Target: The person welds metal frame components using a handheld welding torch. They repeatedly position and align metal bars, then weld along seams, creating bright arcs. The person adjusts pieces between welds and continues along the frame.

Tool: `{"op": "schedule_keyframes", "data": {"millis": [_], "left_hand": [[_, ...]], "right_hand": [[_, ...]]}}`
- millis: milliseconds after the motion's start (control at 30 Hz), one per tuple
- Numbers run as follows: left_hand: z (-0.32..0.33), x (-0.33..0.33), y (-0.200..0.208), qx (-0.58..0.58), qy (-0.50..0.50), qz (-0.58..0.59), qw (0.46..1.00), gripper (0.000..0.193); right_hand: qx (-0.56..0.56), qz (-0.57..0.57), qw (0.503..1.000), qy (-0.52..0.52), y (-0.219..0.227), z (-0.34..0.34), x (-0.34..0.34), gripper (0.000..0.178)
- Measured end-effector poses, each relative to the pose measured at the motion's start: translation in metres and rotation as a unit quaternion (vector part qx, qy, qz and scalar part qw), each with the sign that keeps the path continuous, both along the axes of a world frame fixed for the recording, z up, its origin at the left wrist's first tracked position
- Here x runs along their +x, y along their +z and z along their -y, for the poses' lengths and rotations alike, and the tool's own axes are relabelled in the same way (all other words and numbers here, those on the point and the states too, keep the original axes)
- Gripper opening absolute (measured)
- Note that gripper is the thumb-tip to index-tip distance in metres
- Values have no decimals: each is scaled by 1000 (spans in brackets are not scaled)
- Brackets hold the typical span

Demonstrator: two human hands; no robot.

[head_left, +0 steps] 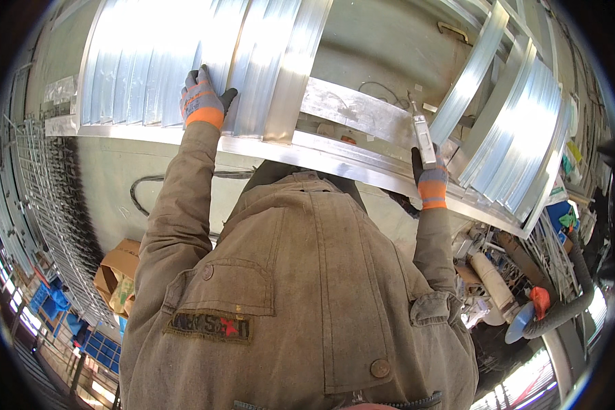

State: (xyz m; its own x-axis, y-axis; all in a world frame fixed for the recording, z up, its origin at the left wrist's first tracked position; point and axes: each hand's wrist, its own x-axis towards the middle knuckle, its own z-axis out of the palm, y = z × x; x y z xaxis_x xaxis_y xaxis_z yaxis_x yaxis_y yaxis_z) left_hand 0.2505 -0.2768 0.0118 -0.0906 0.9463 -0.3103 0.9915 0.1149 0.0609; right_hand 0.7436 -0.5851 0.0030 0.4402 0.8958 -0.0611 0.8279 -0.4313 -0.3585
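Lower frame, nearest: one khaki work jacket [301,294], coarse, dusty cloth, with a flapped chest pocket, a sewn patch and a round button. Two sleeves rise from it to two hands in grey knit gloves with orange cuffs.

Left hand [203,101], upper left of centre: fingers spread and pressed flat on a ribbed aluminium sheet [150,61], thumb splayed to the side; not closed round anything. The sheet is bright, corrugated in long parallel flutes, glaring in the sun.

Right hand [430,179], right of centre: fingers wrapped shut round one slim silver hand tool [422,140], held upright, its tip against a flat aluminium strip [355,109].

Beneath both hands, one long smooth aluminium rail [362,167] runs diagonally from left to right.

Upper right: a second stack of fluted aluminium profiles [526,123], curved by the lens.

Farther, on the concrete floor: one crumpled cardboard box [116,273] lower left, wire mesh panels [55,205] at the left edge, one grey ribbed hose [574,287] lower right.
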Motion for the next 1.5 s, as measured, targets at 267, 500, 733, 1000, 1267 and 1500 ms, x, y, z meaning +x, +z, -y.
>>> {"op": "schedule_keyframes", "data": {"millis": [267,500,733,1000,1267,1500], "left_hand": [[-18,-40,8,7,15,79,997,64],[-13,-75,-9,117,44,248,961,56],[-32,-122,-57,86,107,366,920,59],[-31,-206,-72,313,142,92,935,78],[-51,-258,-121,258,591,118,755,124],[-39,-253,-115,275,636,73,717,102]], "right_hand": [[-6,16,998,-56,-21,-6,2,41],[-48,32,991,-122,-33,-5,0,49],[-49,-4,997,-67,-36,-2,24,51],[-58,-293,954,-20,96,-55,-54,39],[-173,-292,841,422,193,-197,-135,24],[-150,-330,802,474,104,-242,-186,24]]}}
